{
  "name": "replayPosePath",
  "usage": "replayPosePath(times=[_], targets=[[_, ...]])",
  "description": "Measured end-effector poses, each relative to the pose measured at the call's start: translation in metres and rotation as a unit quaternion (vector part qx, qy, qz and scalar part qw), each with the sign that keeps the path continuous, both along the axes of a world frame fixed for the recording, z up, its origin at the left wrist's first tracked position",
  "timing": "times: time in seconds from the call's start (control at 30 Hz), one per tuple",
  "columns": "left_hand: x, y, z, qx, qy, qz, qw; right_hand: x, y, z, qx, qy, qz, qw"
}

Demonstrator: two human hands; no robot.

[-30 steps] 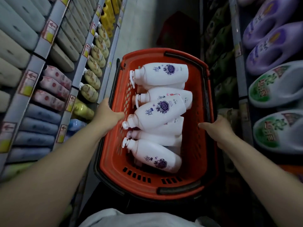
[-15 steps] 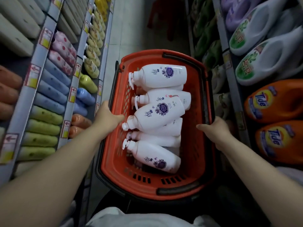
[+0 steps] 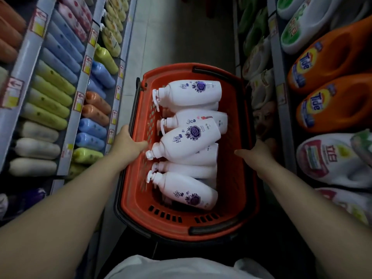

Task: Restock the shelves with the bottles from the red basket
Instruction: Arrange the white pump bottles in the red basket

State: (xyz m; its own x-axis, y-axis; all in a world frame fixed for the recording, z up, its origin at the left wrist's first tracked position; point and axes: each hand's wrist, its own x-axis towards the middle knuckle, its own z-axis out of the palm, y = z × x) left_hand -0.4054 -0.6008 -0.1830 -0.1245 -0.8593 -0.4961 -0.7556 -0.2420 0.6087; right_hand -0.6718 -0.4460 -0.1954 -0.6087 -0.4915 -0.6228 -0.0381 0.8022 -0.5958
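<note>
Bottles: we see several white pump bottles (image 3: 187, 141) lying on their sides, piled in the red basket (image 3: 235, 127), pumps toward its left wall.
Basket: in the aisle between the two shelf runs, over grey floor (image 3: 177, 37).
Left hand (image 3: 126, 142): we see it gripping the left rim, thumb inside.
Right hand (image 3: 257, 153): gripping the right rim, thumb inside.
Left shelves (image 3: 66, 127): rows of coloured bottles, price tags.
Right shelves: orange Tide jugs (image 3: 332, 63) and white jugs (image 3: 332, 158).
</note>
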Motion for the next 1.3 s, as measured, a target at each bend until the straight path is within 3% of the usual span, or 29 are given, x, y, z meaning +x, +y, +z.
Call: replayPosePath(times=[0.77,1.3], targets=[[0.201,0.235,0.022,-0.025,0.02,-0.054,0.998,0.211,0.272,0.019,-0.034,0.062,-0.059,0.996],[0.244,0.403,-0.003,0.018,-0.025,-0.034,0.999,0.252,0.423,-0.007,-0.003,-0.012,-0.019,1.0]])
